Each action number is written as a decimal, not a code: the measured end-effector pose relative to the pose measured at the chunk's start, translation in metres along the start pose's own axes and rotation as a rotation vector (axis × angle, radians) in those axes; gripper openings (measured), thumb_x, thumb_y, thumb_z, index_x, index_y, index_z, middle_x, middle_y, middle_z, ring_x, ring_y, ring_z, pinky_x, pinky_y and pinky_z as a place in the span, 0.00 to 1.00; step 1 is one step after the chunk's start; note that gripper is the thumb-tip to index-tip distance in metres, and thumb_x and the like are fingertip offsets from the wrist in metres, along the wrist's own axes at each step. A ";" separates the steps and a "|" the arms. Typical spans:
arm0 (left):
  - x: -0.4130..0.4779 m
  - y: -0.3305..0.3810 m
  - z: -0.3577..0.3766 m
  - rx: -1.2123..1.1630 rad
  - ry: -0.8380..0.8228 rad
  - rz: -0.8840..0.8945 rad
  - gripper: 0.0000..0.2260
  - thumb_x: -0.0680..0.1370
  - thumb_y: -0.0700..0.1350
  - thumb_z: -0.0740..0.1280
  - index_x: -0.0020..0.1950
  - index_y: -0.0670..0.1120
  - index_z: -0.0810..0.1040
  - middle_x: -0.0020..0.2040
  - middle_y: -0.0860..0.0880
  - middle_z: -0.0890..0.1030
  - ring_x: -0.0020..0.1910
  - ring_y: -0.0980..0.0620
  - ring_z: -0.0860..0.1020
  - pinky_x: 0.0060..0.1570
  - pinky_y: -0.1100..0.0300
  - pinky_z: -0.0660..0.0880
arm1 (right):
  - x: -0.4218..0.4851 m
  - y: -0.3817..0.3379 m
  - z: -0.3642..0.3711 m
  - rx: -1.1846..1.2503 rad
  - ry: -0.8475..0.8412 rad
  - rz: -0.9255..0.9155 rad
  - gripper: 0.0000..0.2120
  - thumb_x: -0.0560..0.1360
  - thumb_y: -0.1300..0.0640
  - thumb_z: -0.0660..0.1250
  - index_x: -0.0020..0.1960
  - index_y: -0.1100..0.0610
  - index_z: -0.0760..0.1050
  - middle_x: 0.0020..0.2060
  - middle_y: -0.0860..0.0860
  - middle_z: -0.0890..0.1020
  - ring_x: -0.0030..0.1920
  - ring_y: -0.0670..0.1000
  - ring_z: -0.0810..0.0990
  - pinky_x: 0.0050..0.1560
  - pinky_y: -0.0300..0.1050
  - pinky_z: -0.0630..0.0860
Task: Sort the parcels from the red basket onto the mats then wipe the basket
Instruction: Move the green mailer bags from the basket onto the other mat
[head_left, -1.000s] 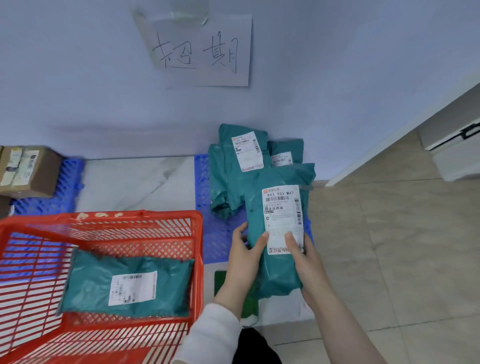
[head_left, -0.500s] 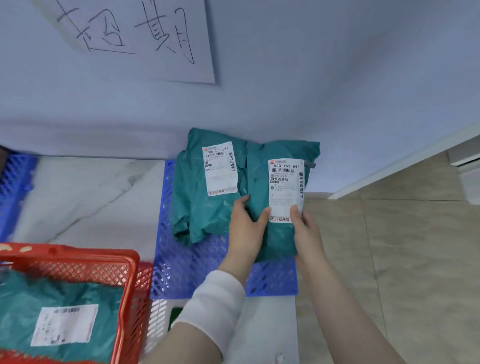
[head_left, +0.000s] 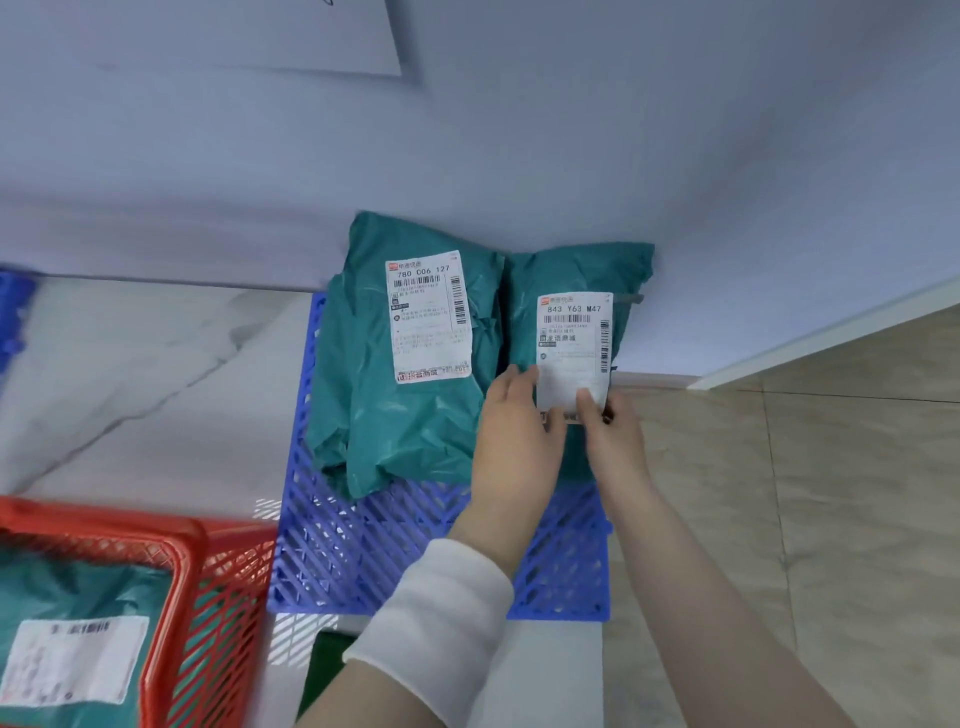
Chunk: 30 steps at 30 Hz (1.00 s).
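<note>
The left hand (head_left: 511, 421) and right hand (head_left: 613, 441) pinch the low end of the parcel (head_left: 569, 275). It is on the mat (head_left: 363, 551), beside a 2nd parcel (head_left: 379, 415). Lay it flat, label (head_left: 571, 338) up, then let go softly. The basket (head_left: 182, 525) holds 1 more.

Soft even light, blurred warped edges

One wide-angle camera, worn on the head, looks forward and down along both forearms. It sits close above the left hand (head_left: 514, 441), the right hand (head_left: 615, 441) and the teal parcel (head_left: 571, 273) they hold. The wall (head_left: 675, 130) fills the frame beyond the hands, and the frame crops the red basket (head_left: 228, 597) left of them.
</note>
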<state>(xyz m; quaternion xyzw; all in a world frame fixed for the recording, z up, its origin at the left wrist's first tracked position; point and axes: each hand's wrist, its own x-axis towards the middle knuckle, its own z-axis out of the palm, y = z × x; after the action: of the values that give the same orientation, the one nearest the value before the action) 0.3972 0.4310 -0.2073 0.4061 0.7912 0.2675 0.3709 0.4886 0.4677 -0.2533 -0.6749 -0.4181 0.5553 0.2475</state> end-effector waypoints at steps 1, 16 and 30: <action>-0.002 0.001 0.000 -0.006 0.001 0.006 0.21 0.78 0.42 0.62 0.71 0.43 0.65 0.72 0.46 0.64 0.71 0.52 0.64 0.60 0.75 0.54 | 0.000 -0.001 0.001 -0.005 -0.009 -0.008 0.11 0.79 0.56 0.60 0.58 0.58 0.73 0.50 0.53 0.80 0.50 0.51 0.78 0.45 0.39 0.73; -0.112 -0.008 -0.098 0.209 0.031 0.094 0.18 0.78 0.44 0.63 0.67 0.45 0.70 0.64 0.45 0.74 0.63 0.46 0.73 0.62 0.53 0.68 | -0.154 -0.049 -0.002 -0.538 0.083 -0.305 0.21 0.75 0.56 0.66 0.66 0.61 0.70 0.62 0.58 0.74 0.65 0.57 0.69 0.66 0.47 0.64; -0.220 -0.133 -0.252 0.549 0.029 0.239 0.14 0.63 0.48 0.62 0.45 0.50 0.82 0.37 0.53 0.82 0.36 0.52 0.81 0.37 0.65 0.75 | -0.343 -0.034 0.135 -0.907 -0.006 -0.521 0.21 0.72 0.56 0.69 0.64 0.61 0.73 0.57 0.59 0.78 0.59 0.63 0.72 0.60 0.52 0.65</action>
<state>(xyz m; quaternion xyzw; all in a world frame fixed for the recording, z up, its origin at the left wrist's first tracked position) 0.2222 0.1454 -0.0758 0.5775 0.7858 0.0912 0.2018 0.3384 0.1801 -0.0753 -0.5862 -0.7715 0.2403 0.0590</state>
